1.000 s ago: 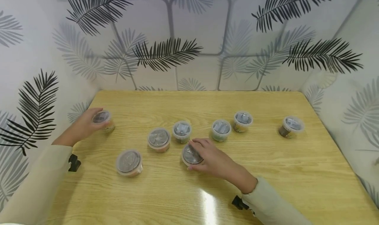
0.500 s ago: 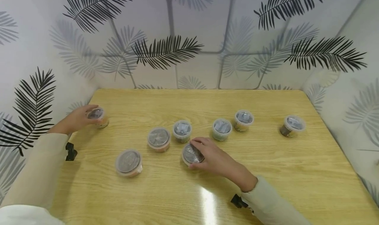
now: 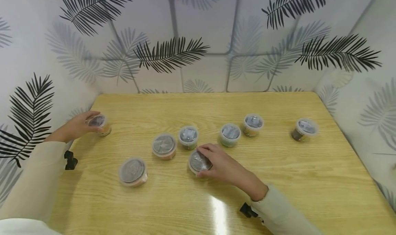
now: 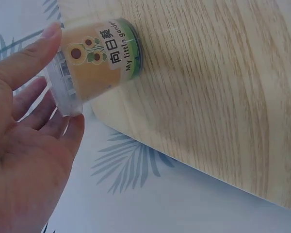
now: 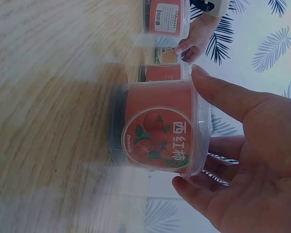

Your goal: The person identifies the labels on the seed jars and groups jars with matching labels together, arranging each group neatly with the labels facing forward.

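Near the table's far left corner, my left hand point(image 3: 74, 126) grips a small clear-lidded plastic tub point(image 4: 97, 56) by its lid rim, thumb on one side and fingers on the other. Its orange label carries sunflowers, and its base faces the wood. At the table's middle, my right hand point(image 3: 226, 166) holds a wider lidded tub point(image 5: 155, 126) with a red tomato label, thumb and fingers around the lid rim. That tub stands upright on the table. Just behind it are a small lidded tub point(image 3: 188, 137) and a wider tub point(image 3: 164, 146).
Another wide tub point(image 3: 133, 172) stands front left on the wooden table point(image 3: 173, 204). To the right are two small tubs, one greenish point(image 3: 230, 135) and one beige point(image 3: 253, 125). A dark-filled tub point(image 3: 304, 129) stands far right. Leaf-patterned walls point(image 3: 204, 29) surround the table's back and sides.
My left hand has carried the sunflower tub leftward, closer to the table's left edge. The right hand stays on the tomato tub, and the head view has shifted slightly.
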{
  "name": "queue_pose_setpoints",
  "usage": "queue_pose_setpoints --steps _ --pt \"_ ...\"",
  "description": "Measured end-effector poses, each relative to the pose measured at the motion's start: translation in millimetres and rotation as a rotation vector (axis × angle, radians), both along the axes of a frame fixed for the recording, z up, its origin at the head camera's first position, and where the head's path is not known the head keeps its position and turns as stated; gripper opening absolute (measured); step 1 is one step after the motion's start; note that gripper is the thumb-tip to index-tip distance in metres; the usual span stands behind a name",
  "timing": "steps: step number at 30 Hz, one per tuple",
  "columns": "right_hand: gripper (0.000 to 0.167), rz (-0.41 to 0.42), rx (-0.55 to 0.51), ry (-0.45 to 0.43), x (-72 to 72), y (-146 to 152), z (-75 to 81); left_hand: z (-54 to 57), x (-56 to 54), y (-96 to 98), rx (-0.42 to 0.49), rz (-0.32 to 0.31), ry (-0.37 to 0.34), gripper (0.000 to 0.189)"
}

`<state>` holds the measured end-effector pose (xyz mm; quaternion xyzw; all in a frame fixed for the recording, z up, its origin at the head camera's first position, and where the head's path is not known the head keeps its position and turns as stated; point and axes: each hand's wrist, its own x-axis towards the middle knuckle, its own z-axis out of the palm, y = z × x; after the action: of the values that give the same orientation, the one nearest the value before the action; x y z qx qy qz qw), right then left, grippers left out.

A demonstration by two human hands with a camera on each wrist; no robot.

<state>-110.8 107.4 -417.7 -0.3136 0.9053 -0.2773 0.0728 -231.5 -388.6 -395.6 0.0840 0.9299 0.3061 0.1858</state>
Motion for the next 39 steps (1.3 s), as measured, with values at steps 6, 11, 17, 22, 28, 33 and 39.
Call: queue_pose_setpoints --steps 6,11,17,22,28,33,39 --pt "0.079 -0.001 -0.001 0.0 -0.2 0.1 2.1 -0.7 0.2 -1.1 0.034 0.009 -0.014 0.089" --pt "0.079 -0.002 -0.011 -0.02 0.4 -0.4 3.6 -3.3 2.9 -4.2 0.032 -0.001 0.015 0.086" --pt "0.078 0.001 -0.02 -0.028 0.2 -0.2 3.0 -6.1 8.2 -4.1 0.01 0.017 0.041 0.088" --pt "0.079 0.003 -0.016 -0.033 -1.2 1.9 0.1 -2.2 11.2 0.9 0.061 0.089 0.089 0.088" --pt "0.078 -0.009 -0.028 -0.045 -2.0 4.2 -1.3 9.2 23.4 17.9 0.167 0.153 0.286 0.073" --pt "0.082 -0.031 -0.091 -0.065 -1.1 7.9 3.6 23.6 47.3 52.7 0.228 0.134 0.514 0.056" --pt "0.08 -0.041 -0.335 -0.101 1.8 14.3 22.2 38.5 82.3 99.2 0.264 0.06 0.75 0.047"
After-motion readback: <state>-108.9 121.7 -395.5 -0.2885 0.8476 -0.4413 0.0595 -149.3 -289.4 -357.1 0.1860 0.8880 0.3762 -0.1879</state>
